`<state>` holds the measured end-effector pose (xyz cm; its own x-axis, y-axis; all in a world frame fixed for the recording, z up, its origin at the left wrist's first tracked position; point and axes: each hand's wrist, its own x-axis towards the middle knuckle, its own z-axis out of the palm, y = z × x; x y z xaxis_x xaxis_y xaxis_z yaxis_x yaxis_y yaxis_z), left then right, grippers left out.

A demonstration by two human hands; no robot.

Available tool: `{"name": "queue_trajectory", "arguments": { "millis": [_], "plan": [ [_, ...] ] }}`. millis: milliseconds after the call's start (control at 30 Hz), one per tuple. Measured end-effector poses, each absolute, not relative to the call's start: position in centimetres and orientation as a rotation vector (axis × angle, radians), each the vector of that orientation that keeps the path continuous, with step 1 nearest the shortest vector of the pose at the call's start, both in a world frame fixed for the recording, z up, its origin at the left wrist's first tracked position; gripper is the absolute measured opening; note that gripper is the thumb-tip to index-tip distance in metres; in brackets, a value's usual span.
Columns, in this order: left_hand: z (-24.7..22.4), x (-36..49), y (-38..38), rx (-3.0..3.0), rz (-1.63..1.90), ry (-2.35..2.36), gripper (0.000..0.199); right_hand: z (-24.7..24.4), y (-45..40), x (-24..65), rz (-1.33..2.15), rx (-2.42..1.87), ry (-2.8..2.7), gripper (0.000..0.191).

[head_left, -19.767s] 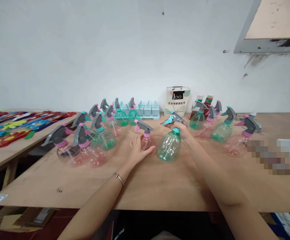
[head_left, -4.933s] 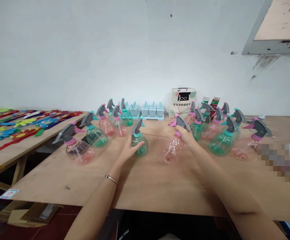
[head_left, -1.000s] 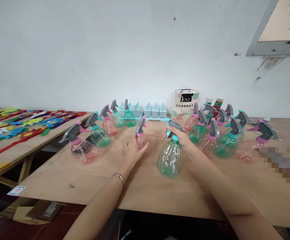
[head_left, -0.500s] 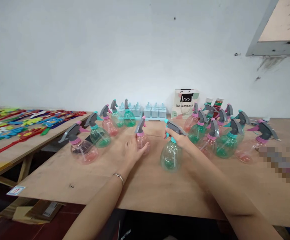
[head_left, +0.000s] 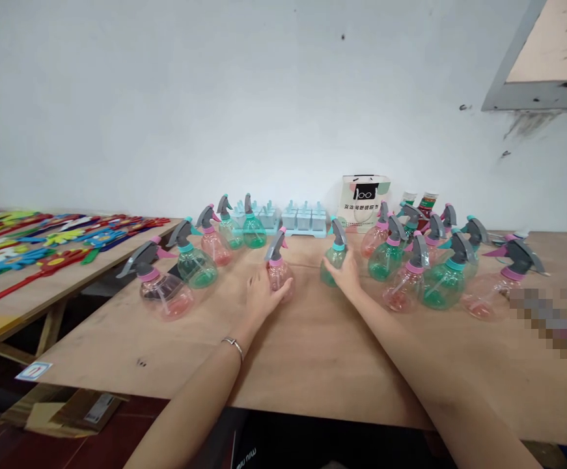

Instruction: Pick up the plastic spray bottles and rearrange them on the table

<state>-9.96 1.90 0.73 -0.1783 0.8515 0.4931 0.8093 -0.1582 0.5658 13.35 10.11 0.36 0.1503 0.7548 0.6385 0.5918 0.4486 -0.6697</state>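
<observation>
My left hand [head_left: 263, 290] is closed around the body of a pink spray bottle [head_left: 279, 273] that stands on the wooden table [head_left: 293, 352]. To its right, my right hand [head_left: 347, 273] wraps the body of a green spray bottle [head_left: 334, 254] with a turquoise collar and grey trigger head. Both bottles are upright, a short gap apart. On the left stand more spray bottles, among them a pink one [head_left: 166, 293] and a green one [head_left: 196, 266]. Several pink and green spray bottles crowd the right side, such as a green one [head_left: 443, 283].
Pale blue ice-pop moulds [head_left: 305, 219] and a printed paper bag [head_left: 364, 202] are against the wall. Red-filled bottles [head_left: 428, 203] stand behind the right group. Colourful hand-shaped clappers [head_left: 63, 260] cover a second table on the left. A cardboard box [head_left: 85, 410] lies below.
My right hand has shifted from the green spray bottle's trigger head to its body, and that bottle now stands farther back. My left hand keeps its hold on the pink one.
</observation>
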Motion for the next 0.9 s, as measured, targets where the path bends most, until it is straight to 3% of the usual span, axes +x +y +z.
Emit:
{"name": "queue_trajectory", "arguments": {
  "millis": [200, 600, 767, 900],
  "plan": [
    [0.7, -10.0, 1.9, 1.966, 1.274, 1.979, 0.067, -1.5, 15.1, 14.0, -0.032, -1.528, -1.531, 0.094],
    [0.2, -10.3, 2.2, 1.978, 1.332, 1.900, 0.070, -1.0, 20.6, 14.7, -0.082, -1.842, -1.321, 0.089],
    [0.1, -10.3, 2.2, 1.973, 1.343, 1.916, 0.071, -0.3, 19.8, 14.6, -0.062, -1.740, -1.215, 0.091],
    [0.0, -10.1, 2.3, 1.949, 1.356, 1.918, 0.074, 0.1, 17.1, 12.9, 0.001, -1.383, -1.227, 0.088]
  ]
}}
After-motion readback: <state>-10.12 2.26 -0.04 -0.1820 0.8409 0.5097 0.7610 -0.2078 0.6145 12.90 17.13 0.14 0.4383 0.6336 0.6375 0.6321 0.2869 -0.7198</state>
